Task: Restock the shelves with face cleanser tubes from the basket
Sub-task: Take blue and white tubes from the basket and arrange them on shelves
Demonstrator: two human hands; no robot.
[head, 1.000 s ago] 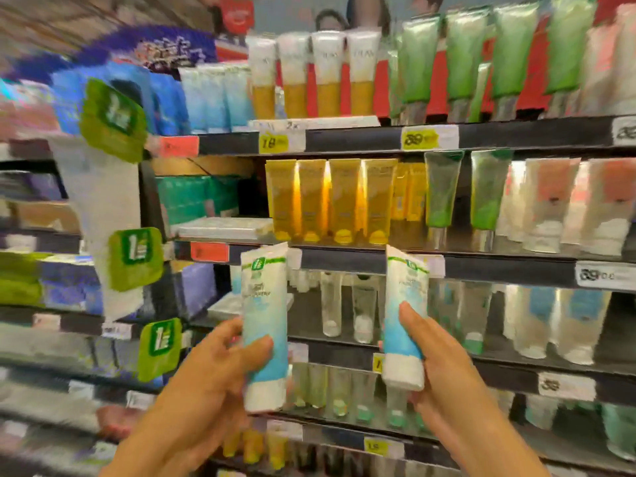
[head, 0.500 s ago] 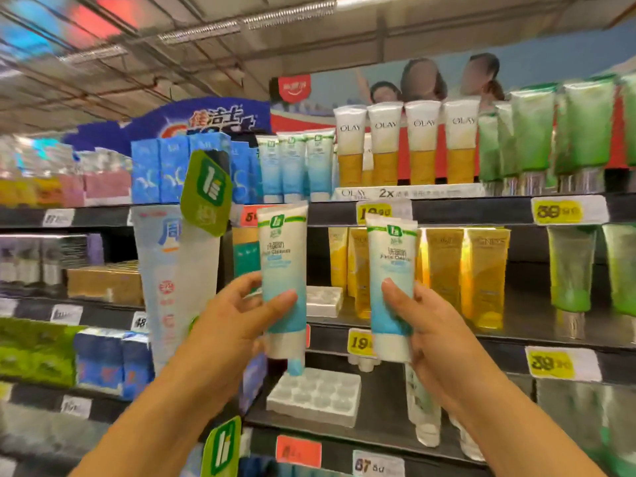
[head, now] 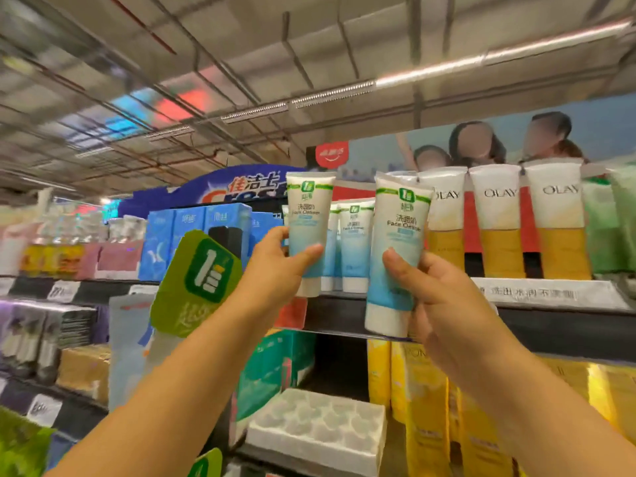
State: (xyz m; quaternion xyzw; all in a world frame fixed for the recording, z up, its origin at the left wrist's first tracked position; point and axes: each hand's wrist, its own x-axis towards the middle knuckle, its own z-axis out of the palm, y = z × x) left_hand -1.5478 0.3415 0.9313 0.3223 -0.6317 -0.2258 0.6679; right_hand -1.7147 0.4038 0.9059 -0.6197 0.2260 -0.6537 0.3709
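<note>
My left hand (head: 277,270) grips a white and blue face cleanser tube (head: 308,222), cap down, held upright at the top shelf (head: 344,313). My right hand (head: 444,304) grips a second identical tube (head: 395,242), slightly tilted, in front of the shelf edge. Between the two stand matching cleanser tubes (head: 354,242) on the top shelf. The basket is out of view.
White and gold Olay tubes (head: 499,222) fill the top shelf to the right, green tubes (head: 609,222) beyond them. Blue boxes (head: 179,235) stand to the left behind a green hanging sign (head: 203,280). Below are yellow tubes (head: 426,407) and a white plastic tray (head: 316,428).
Both hands have risen with their tubes from the middle shelves to the top shelf, and my view has tilted upward. The left tube now sits next to the matching tubes.
</note>
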